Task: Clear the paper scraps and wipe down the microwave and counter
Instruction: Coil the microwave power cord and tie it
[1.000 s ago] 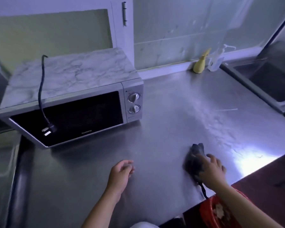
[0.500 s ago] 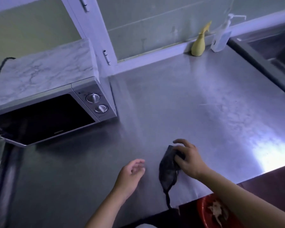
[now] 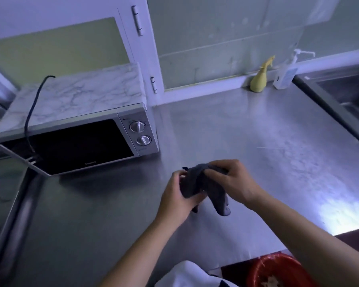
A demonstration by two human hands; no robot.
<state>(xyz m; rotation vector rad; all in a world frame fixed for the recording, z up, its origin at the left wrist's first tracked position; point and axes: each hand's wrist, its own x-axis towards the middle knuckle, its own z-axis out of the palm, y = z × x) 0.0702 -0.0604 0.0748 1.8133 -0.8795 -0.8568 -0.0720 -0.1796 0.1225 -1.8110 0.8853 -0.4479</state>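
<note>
Gripping a dark grey cloth point(image 3: 218, 197) from both sides, the two hands meet over the front middle of the steel desk point(image 3: 247, 129) in the head view. The left hand point(image 3: 178, 193) has its fingers curled under the cloth with the thumb closed over one bunched end. The right hand point(image 3: 234, 181) pinches the other end from above, fingers bent round the fabric. The cloth arches between them and a loose tail hangs down below the right hand; whether its tip touches the desk cannot be told. Left of the hands and a little further back stands the microwave point(image 3: 77, 146), silver with a dark glass door, two round knobs point(image 3: 136, 126) on its right panel and a marble-patterned top. A black cord point(image 3: 30, 112) runs over that top and down the door, ending in a plug point(image 3: 32, 159) near the lower left corner of the door. At the back of the desk, against the wall, a yellow bottle point(image 3: 260, 78) stands just beside a clear pump bottle point(image 3: 286, 74). A sink point(image 3: 350, 94) lies at the far right edge. Below the desk's front edge, at the lower right, sits a red bin point(image 3: 278, 266) with pale paper scraps point(image 3: 269, 281) inside.
</note>
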